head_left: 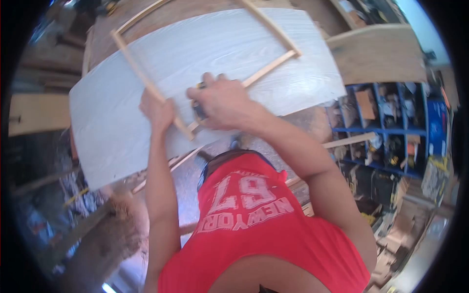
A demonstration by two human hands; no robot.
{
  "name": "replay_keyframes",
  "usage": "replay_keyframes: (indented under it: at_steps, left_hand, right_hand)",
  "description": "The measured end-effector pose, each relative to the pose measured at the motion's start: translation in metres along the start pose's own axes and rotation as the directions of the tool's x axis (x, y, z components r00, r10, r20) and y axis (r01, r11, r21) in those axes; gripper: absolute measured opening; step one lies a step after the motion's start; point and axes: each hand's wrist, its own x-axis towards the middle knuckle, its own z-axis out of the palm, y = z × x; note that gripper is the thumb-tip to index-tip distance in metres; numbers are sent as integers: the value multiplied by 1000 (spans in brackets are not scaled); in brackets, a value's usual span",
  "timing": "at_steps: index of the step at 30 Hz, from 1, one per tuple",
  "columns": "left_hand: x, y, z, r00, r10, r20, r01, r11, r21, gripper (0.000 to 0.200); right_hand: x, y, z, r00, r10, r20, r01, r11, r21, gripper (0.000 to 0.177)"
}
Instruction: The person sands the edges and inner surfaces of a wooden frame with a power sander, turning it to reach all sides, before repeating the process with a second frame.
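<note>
A light wooden frame [132, 61] of narrow strips lies on a large white wood-grain panel [107, 122] and reaches past its far edge. My left hand [159, 112] is closed around the frame's left strip near its near corner. My right hand [223, 101], just right of that corner, grips a small black-and-yellow tool [199, 105] that looks like a tape measure, over the near strip. My fingers hide much of the tool. Past my right hand, the near strip [268, 69] runs on to the frame's right corner.
Blue shelving [381, 130] with filled compartments stands at the right, below a broad wooden board [378, 53]. A loose wooden strip [349, 140] sticks out in front of it. Another pale board [39, 114] is at the left. Wood pieces and clutter cover the floor around the panel.
</note>
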Motion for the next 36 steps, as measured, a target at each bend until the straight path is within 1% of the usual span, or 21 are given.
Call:
replay_keyframes:
  at_steps: [2, 4, 7, 8, 12, 13, 15, 17, 18, 20, 22, 24, 25, 27, 28, 29, 30, 31, 33, 34, 36]
  left_hand:
    - [6, -20, 13, 997, 55, -62, -56, 998, -23, 91]
    - [-2, -29, 23, 961, 170, -219, -173, 985, 6, 89]
    - [-7, -28, 22, 952, 186, -242, -194, 981, -7, 87]
    - [-9, -24, 20, 962, 161, -223, -174, 984, -43, 87]
    - [-10, -19, 15, 971, 137, -198, -150, 988, -48, 86]
    - [-11, -18, 14, 972, 132, -192, -146, 988, -60, 86]
    - [-14, -14, 10, 975, 121, -187, -134, 989, -60, 86]
    - [-13, -6, 4, 988, 55, -143, -67, 994, -86, 85]
    - [-1, -8, 1, 987, 51, -152, -63, 995, -78, 85]
    - [32, -12, 0, 987, -110, -114, 131, 972, 194, 79]
    - [63, 32, -23, 925, -363, -112, 379, 900, 215, 74]
    - [97, 24, -11, 875, -416, -246, 471, 848, 243, 70]
    - [104, 25, -11, 870, -422, -256, 479, 847, 230, 70]
    - [99, 18, -7, 879, -337, -336, 411, 893, 180, 62]
    - [103, 10, -3, 876, -344, -337, 420, 888, 186, 62]
    - [108, 1, -2, 907, -288, -306, 339, 932, 131, 55]
    - [108, -9, -2, 932, -230, -279, 259, 963, 72, 49]
    - [104, -9, -5, 929, -239, -283, 271, 960, 78, 49]
    - [96, 3, -4, 917, -218, -333, 130, 955, -267, 38]
    - [92, 12, -9, 913, -224, -342, 134, 954, -267, 38]
    - [78, 34, -27, 871, -35, -491, -50, 986, -158, 41]
  right_hand:
    - [3, 12, -2, 999, 32, 2, -32, 999, 26, 57]
    - [2, 44, -13, 993, 118, -10, -118, 993, 2, 58]
    - [7, 99, -35, 957, 290, -13, -290, 957, 11, 58]
    - [7, 121, -38, 938, 345, -25, -345, 938, 18, 58]
    - [1, 197, -55, 903, 427, -55, -427, 904, 13, 64]
    - [-1, 207, -58, 885, 461, -56, -461, 887, 14, 67]
    - [-2, 220, -64, 889, 457, -27, -456, 889, 33, 69]
    - [-3, 224, -62, 895, 446, -1, -446, 894, 51, 71]
    - [-2, 225, -60, 894, 448, -13, -447, 893, 46, 73]
    - [0, 225, -59, 897, 442, -20, -441, 897, 42, 74]
    - [-1, 224, -59, 870, 492, -33, -491, 870, 46, 77]
    - [-7, 227, -57, 867, 496, -46, -494, 868, 46, 76]
    - [-8, 233, -59, 859, 508, -69, -505, 862, 48, 76]
    - [-14, 234, -58, 865, 494, -85, -492, 869, 43, 73]
    - [-14, 229, -64, 872, 487, -49, -486, 873, 37, 72]
    - [-15, 225, -64, 878, 479, -14, -478, 878, 33, 72]
    - [-16, 222, -57, 909, 416, -32, -415, 909, 41, 66]
    - [-17, 209, -52, 914, 406, -25, -405, 913, 45, 66]
    - [-24, 171, -42, 961, 260, -91, -261, 965, 4, 63]
    - [-24, 148, -42, 968, 251, -31, -251, 968, -10, 61]
    - [-27, 102, -33, 980, 200, -19, -200, 980, -8, 60]
